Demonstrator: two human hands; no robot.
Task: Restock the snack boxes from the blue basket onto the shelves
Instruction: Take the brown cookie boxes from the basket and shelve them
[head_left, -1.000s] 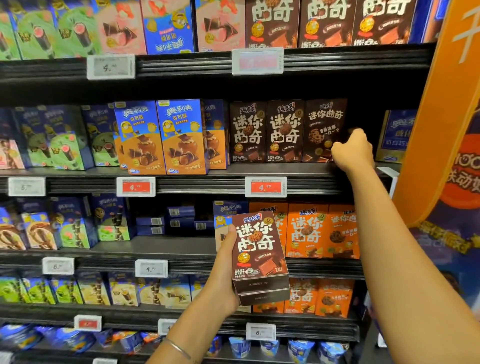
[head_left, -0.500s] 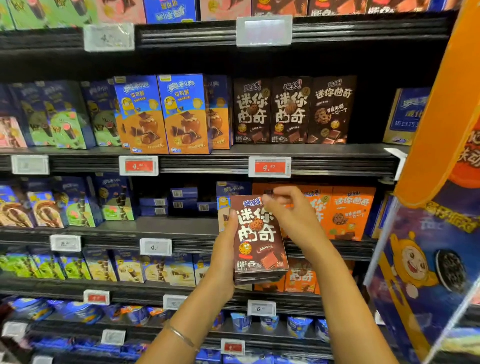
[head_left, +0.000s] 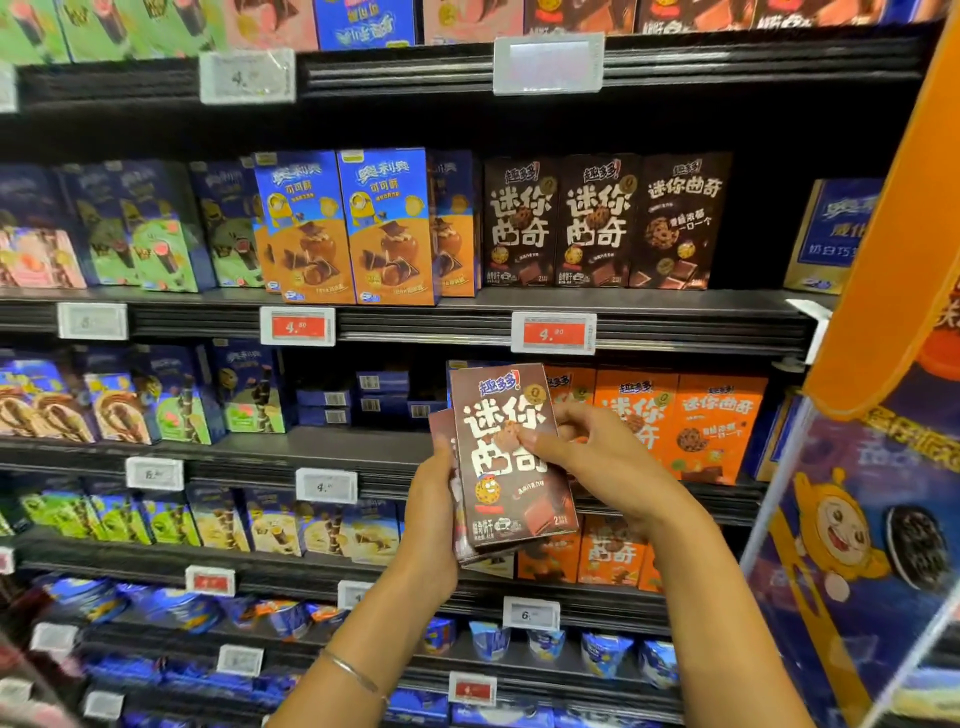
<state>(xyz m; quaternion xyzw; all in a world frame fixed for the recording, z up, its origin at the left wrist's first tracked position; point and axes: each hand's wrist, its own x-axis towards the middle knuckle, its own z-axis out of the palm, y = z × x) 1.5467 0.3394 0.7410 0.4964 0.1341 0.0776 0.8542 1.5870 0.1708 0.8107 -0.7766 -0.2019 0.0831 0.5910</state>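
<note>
I hold a small stack of brown cookie boxes upright in front of the shelves. My left hand grips the stack from the left and below. My right hand pinches the front box, thumb on its face, fingers on its right edge. The front box sits slightly shifted up and right from the one behind it. Three matching brown boxes stand in a row on the shelf above, with a dark gap to their right. The blue basket is out of view.
Orange boxes of the same brand stand behind my hands. Blue and orange boxes fill the upper shelf to the left. An orange and blue promotional display juts out at the right. Price tags line the shelf edges.
My right hand came down from the brown boxes on the upper shelf to the stack in my left hand and now pinches the front box. The view has tilted downward.
</note>
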